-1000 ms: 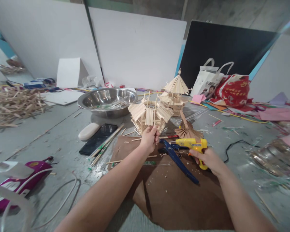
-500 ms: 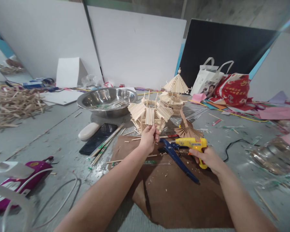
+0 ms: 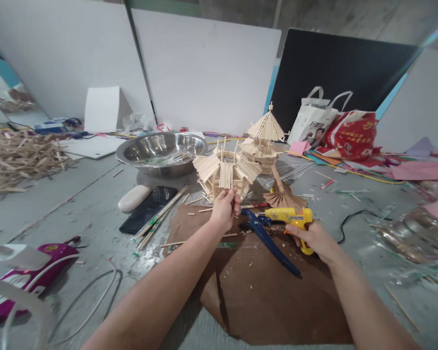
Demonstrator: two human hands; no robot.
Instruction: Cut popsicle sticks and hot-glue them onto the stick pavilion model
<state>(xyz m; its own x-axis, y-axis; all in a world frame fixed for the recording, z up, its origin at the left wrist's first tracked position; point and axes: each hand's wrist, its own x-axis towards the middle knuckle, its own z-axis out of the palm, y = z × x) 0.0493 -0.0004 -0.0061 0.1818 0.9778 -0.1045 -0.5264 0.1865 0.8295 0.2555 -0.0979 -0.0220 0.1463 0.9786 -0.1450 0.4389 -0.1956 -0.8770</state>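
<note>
In the head view my left hand (image 3: 225, 208) is closed in a pinch at the lower edge of a front roof panel on a small pavilion model (image 3: 226, 174) built of thin wooden sticks. A stick at that panel's edge (image 3: 231, 182) runs down into the fingertips, which partly hide it. My right hand (image 3: 316, 239) is wrapped round the grip of a yellow glue gun (image 3: 288, 215), its nozzle pointing left. Just under the nozzle, blue-handled cutters (image 3: 272, 245) lie on a brown sheet (image 3: 277, 301), with small stick scraps around them.
A finished-looking stick tower (image 3: 266, 129) and a brown folded-paper piece (image 3: 284, 195) stand behind. A steel basin (image 3: 162, 167), a black phone (image 3: 149, 209), a white oval case (image 3: 134, 198) and a stick pile (image 3: 22, 158) are left. Bags (image 3: 352, 136) stand at the back right.
</note>
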